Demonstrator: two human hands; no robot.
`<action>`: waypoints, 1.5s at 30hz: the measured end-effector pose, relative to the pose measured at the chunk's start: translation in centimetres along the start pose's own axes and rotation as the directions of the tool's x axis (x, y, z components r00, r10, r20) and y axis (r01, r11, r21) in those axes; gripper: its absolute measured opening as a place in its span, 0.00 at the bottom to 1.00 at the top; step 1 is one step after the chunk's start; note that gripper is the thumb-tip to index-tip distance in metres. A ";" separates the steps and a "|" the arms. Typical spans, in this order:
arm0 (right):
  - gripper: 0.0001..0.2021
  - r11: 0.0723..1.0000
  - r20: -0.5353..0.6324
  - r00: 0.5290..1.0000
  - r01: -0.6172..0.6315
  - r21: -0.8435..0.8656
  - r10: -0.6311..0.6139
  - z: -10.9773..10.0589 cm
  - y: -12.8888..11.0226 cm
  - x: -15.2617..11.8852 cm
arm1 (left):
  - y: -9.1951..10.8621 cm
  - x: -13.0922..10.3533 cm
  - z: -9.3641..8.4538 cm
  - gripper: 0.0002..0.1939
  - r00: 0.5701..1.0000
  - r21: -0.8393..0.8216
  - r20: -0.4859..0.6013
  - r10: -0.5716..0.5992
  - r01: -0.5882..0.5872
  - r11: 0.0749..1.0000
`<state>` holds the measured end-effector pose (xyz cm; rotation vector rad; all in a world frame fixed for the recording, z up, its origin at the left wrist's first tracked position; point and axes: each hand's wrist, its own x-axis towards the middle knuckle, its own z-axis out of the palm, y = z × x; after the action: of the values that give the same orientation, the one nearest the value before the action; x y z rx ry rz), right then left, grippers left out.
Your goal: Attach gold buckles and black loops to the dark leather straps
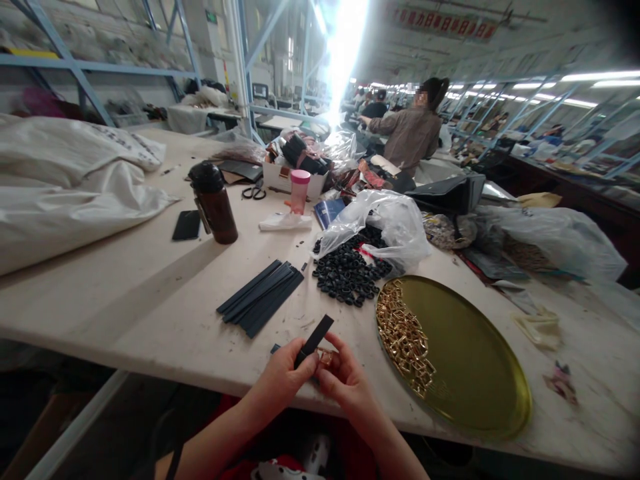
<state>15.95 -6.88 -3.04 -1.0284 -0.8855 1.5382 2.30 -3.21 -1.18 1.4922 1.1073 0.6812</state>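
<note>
My left hand (290, 365) is closed around a short black strap (319, 333), whose free end sticks up past the fingers. Close against it, my right hand (345, 377) pinches a gold-coloured buckle (326, 359) at the strap. Fingers hide where strap and buckle meet. Beyond the hands lies a stack of dark flat strips (263, 293). A heap of small black loops (345, 270) spills from a clear plastic bag (395, 223). To the right, a round gold tray (475, 353) carries many gold buckles (405, 333) along its left side.
A dark bottle (215, 203), a black phone (187, 225), scissors (254, 192) and a pink-lidded cup (300, 190) stand or lie farther back. White cloth (70, 187) covers the left side. A box of materials (280, 177) sits at the back; a person (413, 130) stands beyond.
</note>
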 end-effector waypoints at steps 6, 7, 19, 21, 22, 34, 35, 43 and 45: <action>0.12 0.986 -0.176 0.983 0.028 -0.167 -0.057 -0.6 0.0 0.2 | -0.4 -0.6 0.2 0.13 0.997 -0.043 0.083 -0.002 0.006 0.999; 0.12 0.990 -0.203 0.978 0.022 -0.142 -0.051 -0.8 -0.1 0.2 | -0.6 -0.7 0.1 0.14 0.995 -0.052 0.095 -0.020 0.025 0.998; 0.15 0.856 -0.256 0.927 -0.115 0.504 0.275 0.3 -1.2 0.0 | 0.3 -2.2 -1.1 0.16 0.982 0.281 0.188 0.025 -0.078 0.957; 0.15 0.851 -0.261 0.919 -0.127 0.509 0.294 0.0 -1.1 -0.1 | 0.3 -2.1 -1.2 0.16 0.975 0.349 0.220 0.031 -0.108 0.931; 0.15 0.856 -0.265 0.917 -0.134 0.500 0.298 -0.2 -1.0 -0.1 | 0.3 -2.0 -1.3 0.15 0.971 0.373 0.237 0.036 -0.125 0.919; 0.12 1.000 -0.248 0.969 0.000 -0.003 -0.001 0.8 0.3 -0.9 | 0.3 -1.4 -0.3 0.16 0.973 0.121 0.230 -0.002 -0.026 0.992; 0.12 1.000 -0.249 0.969 0.008 -0.025 -0.014 0.8 0.3 -0.9 | 0.3 -1.4 -0.2 0.16 0.974 0.088 0.226 -0.018 -0.002 0.996; 0.15 0.997 -0.254 0.967 -0.002 -0.083 -0.019 0.3 0.6 -1.3 | -0.7 -1.3 0.6 0.18 0.960 -0.057 0.257 -0.114 0.133 0.990; 0.14 0.996 -0.248 0.969 -0.006 -0.085 -0.015 0.3 0.7 -1.3 | -0.8 -1.3 0.7 0.18 0.959 -0.056 0.254 -0.126 0.145 0.988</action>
<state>15.59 -8.27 -3.33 -1.2502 -0.7816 1.3405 2.15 -4.74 -1.90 1.3818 0.9698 0.4210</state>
